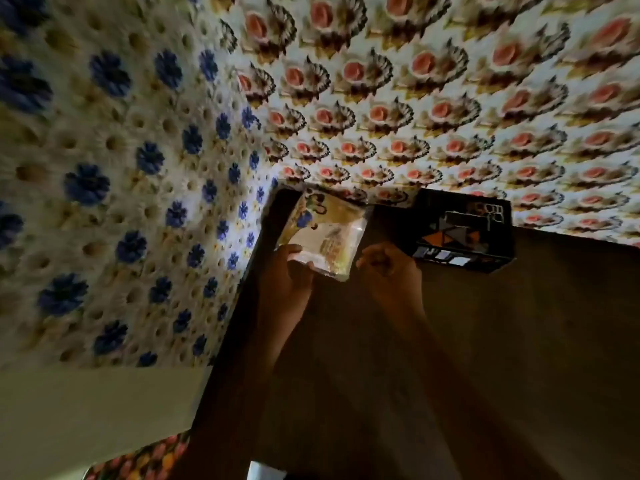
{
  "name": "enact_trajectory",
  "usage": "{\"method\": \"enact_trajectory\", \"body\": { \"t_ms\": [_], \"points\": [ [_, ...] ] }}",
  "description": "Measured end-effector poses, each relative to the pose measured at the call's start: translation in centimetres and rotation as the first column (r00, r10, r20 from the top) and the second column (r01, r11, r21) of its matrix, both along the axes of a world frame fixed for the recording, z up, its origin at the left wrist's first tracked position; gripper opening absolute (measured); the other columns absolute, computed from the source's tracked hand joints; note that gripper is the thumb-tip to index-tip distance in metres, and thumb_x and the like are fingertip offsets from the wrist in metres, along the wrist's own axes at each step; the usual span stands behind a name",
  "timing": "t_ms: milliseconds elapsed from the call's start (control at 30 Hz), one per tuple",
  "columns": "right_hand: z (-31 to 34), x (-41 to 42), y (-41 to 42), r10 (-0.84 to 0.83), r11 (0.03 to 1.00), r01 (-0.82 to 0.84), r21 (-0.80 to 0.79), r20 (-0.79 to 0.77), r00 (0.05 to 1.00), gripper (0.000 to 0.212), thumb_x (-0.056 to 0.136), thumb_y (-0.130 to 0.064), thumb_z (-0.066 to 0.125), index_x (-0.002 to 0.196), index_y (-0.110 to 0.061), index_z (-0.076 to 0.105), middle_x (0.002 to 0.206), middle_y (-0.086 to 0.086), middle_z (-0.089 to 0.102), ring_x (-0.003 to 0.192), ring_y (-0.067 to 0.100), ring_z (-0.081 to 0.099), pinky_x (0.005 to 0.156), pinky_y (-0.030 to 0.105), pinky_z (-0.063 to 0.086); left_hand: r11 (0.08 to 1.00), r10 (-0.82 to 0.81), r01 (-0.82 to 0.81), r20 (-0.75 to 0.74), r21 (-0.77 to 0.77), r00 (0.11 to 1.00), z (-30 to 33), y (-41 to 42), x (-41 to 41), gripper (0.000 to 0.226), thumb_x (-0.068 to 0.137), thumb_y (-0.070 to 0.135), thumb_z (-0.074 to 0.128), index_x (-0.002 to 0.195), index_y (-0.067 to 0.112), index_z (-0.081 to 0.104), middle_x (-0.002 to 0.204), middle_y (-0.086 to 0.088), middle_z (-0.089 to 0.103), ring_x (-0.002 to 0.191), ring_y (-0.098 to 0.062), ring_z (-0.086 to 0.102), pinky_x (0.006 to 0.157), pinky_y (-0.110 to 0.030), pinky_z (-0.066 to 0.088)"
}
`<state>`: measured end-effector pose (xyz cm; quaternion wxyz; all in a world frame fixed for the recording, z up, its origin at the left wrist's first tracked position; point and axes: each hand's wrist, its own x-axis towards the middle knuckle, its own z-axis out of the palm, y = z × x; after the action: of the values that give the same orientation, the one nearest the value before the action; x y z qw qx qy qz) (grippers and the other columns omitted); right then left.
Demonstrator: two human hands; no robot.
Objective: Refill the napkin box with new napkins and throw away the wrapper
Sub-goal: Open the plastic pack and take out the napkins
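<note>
Left of the black napkin box (pixel 462 230), the napkin pack (pixel 323 233) is gripped by the left hand (pixel 291 271) (steadied for opening, presumably); the right hand (pixel 389 268) is clenched, holding nothing visible.

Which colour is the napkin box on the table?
Black, with orange, grey and white geometric shapes on the napkin box; the head view shows it.

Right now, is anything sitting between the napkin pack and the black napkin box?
Nothing visible. The napkin pack, held by the left hand, lies just left of the black box; only bare table shows between them. The right hand hovers nearer the camera.
</note>
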<state>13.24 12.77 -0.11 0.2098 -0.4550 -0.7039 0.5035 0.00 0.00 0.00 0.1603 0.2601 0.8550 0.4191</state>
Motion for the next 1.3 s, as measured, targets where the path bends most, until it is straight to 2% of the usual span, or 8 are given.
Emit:
{"method": "enact_trajectory", "body": {
  "t_ms": [200, 433, 667, 800, 900, 1000, 1067, 1300],
  "points": [
    [-6.6, -7.0, 3.7, -0.019, 0.985, 0.052, -0.165, 0.194, 0.981, 0.044, 0.089, -0.026, 0.072, 0.128, -0.018, 0.055, 0.116, -0.004, 0.065, 0.096, 0.015, 0.068, 0.071, 0.028, 0.059, 0.986, -0.047, 0.041, -0.030, -0.164, 0.998, -6.4, 3.4, -8.1, 0.061, 0.083, 0.031, 0.079, 0.135, 0.012, 0.052, 0.135, -0.006, 0.058, 0.124, -0.020, 0.055, 0.102, -0.038, 0.049],
    [-11.0, -10.3, 4.4, -0.122, 0.974, 0.158, -0.161, 0.217, 0.969, 0.062, 0.088, -0.028, 0.071, 0.142, -0.019, 0.041, 0.136, 0.008, 0.059, 0.120, 0.029, 0.061, 0.095, 0.040, 0.053, 0.964, -0.136, 0.150, 0.078, -0.217, 0.988, -11.1, 4.4, -12.7, 0.064, 0.090, 0.030, 0.073, 0.145, 0.011, 0.046, 0.141, -0.009, 0.056, 0.128, -0.024, 0.054, 0.093, -0.023, 0.037],
    [-9.6, -5.1, -4.0, -0.043, 0.976, 0.092, -0.197, 0.238, 0.970, 0.047, 0.089, -0.018, 0.071, 0.130, -0.020, 0.048, 0.103, -0.013, 0.060, 0.096, 0.006, 0.064, 0.055, 0.004, 0.045, 0.977, -0.034, 0.071, 0.182, -0.200, 0.983, -10.0, -4.5, -6.9, 0.059, 0.086, 0.023, 0.078, 0.137, 0.013, 0.051, 0.128, 0.003, 0.058, 0.116, -0.008, 0.051, 0.095, -0.027, 0.042],
    [-9.9, -0.8, -8.8, 0.014, 0.973, 0.042, -0.227, 0.238, 0.971, 0.047, 0.086, -0.021, 0.074, 0.127, -0.023, 0.050, 0.105, -0.013, 0.067, 0.088, -0.002, 0.068, 0.054, 0.001, 0.048, 0.972, 0.009, 0.054, 0.266, -0.229, 0.964, -10.7, -10.0, -3.0, 0.061, 0.085, 0.018, 0.078, 0.138, 0.009, 0.049, 0.131, -0.007, 0.059, 0.120, -0.024, 0.059, 0.095, -0.039, 0.053],
    [-9.6, 0.8, -10.3, 0.036, 0.974, 0.022, -0.224, 0.253, 0.967, 0.054, 0.083, -0.029, 0.078, 0.128, -0.028, 0.049, 0.113, -0.014, 0.063, 0.091, -0.005, 0.064, 0.057, 0.003, 0.048, 0.972, -0.074, 0.090, 0.081, -0.215, 0.994, -10.7, -12.1, -1.8, 0.059, 0.086, 0.017, 0.076, 0.138, 0.006, 0.050, 0.133, -0.012, 0.056, 0.122, -0.028, 0.058, 0.097, -0.047, 0.054],
    [-9.3, 1.3, -10.5, 0.091, 0.981, -0.150, 0.126, 0.388, 0.917, 0.066, 0.078, -0.031, 0.081, 0.136, -0.024, 0.050, 0.126, -0.004, 0.051, 0.109, 0.009, 0.047, 0.083, 0.013, 0.043, 0.938, -0.333, 0.296, -0.228, -0.183, 0.915, -9.8, -12.4, -1.8, 0.067, 0.083, 0.024, 0.074, 0.143, 0.005, 0.050, 0.151, -0.012, 0.046, 0.140, -0.026, 0.044, 0.112, -0.041, 0.043],
    [-9.3, 0.7, -9.8, 0.174, 0.900, -0.312, 0.304, 0.405, 0.898, 0.060, 0.079, -0.026, 0.079, 0.133, -0.019, 0.056, 0.132, 0.003, 0.055, 0.118, 0.021, 0.049, 0.091, 0.033, 0.050, 0.853, -0.521, 0.487, -0.247, -0.186, 0.817, -9.6, -11.3, -2.2, 0.073, 0.086, 0.029, 0.071, 0.150, 0.007, 0.042, 0.160, -0.007, 0.036, 0.150, -0.024, 0.032, 0.117, -0.043, 0.038],
    [-8.3, -2.3, -6.2, 0.441, 0.758, -0.642, 0.114, 0.635, 0.634, 0.056, 0.089, -0.040, 0.064, 0.140, -0.024, 0.047, 0.149, 0.001, 0.043, 0.138, 0.025, 0.037, 0.110, 0.054, 0.036, 0.680, -0.663, 0.541, -0.100, -0.494, 0.742, -10.5, -8.6, -3.1, 0.086, 0.090, 0.060, 0.053, 0.160, 0.034, 0.011, 0.169, 0.014, 0.006, 0.156, -0.019, 0.010, 0.121, -0.049, 0.027]
  ]
}}
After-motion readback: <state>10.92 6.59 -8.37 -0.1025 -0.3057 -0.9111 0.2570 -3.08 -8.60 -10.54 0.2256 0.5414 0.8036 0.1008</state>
